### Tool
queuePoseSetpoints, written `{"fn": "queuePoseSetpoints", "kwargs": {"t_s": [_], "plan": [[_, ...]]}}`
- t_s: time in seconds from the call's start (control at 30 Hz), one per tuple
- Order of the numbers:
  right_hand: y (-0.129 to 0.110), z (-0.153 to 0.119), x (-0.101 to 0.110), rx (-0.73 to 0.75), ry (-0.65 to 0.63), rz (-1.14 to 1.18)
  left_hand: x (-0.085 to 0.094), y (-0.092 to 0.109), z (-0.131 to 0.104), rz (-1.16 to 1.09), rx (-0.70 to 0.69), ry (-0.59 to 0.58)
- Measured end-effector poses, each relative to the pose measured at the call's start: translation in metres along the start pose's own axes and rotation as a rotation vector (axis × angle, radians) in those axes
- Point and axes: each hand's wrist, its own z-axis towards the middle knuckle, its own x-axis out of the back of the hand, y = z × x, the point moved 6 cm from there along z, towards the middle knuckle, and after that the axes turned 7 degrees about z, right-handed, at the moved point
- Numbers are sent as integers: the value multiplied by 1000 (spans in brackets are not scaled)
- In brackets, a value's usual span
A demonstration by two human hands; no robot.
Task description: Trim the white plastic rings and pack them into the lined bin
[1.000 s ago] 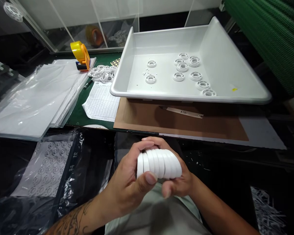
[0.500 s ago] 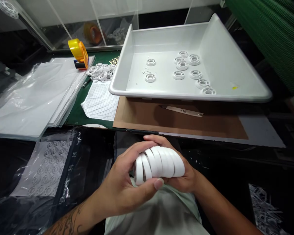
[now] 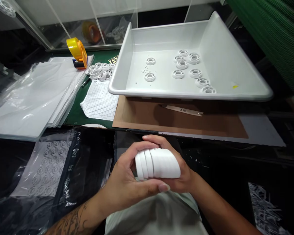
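A stack of white plastic rings (image 3: 159,163) lies on its side between my two hands, above my lap. My left hand (image 3: 129,173) is closed round the left end, with its thumb along the near side and its fingers over the far side. Cupped around the right end, my right hand (image 3: 181,166) is partly hidden behind the stack. The rings are pressed close together, with thin gaps among those at the left. More white rings (image 3: 182,64) lie flat in a large white tray (image 3: 191,95) beyond my hands.
Brown cardboard (image 3: 142,114) under the tray carries tweezers (image 3: 183,110) marked A16. To the left are a gridded paper sheet (image 3: 100,99), a heap of rings (image 3: 101,71), a tape dispenser (image 3: 79,55) and plastic-covered sheets (image 3: 26,98). A bag of rings (image 3: 47,166) lies lower left.
The stack has been squeezed together between my hands; its gaps have narrowed and it is shorter and straighter. My left thumb has moved slightly right along it.
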Motion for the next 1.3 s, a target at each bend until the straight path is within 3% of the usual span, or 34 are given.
{"fn": "queuePoseSetpoints", "kwargs": {"t_s": [0.07, 0.2, 0.33, 0.57, 0.8, 0.9, 1.0, 1.07, 1.17, 1.3], "plan": [[-4, 1, -2, 63, -11, -181, 3, -2, 4, -12, -6, 83], [-6, 5, -7, 30, -59, -376, 8, -7, 10, -5, -62, 175], [-10, 6, -8, 6, -105, -409, 10, -13, 13, -72, -109, 164], [-18, 3, -1, -160, -272, -415, 13, -20, 18, -263, -115, 84], [-27, -18, 40, -370, -118, -315, 32, -18, 20, -93, -178, 210], [-28, -27, 38, -520, -217, -315, 25, -40, 27, -277, -7, 64], [-27, -31, 22, -677, -420, -465, 9, -77, 32, -467, 175, -67], [-25, -30, 14, -774, -487, -600, -2, -103, 33, -524, 252, -106], [-19, -26, 4, -874, -562, -783, -17, -133, 31, -627, 328, -156], [-20, -21, -4, -860, -644, -896, -28, -146, 31, -750, 341, -200]]}}
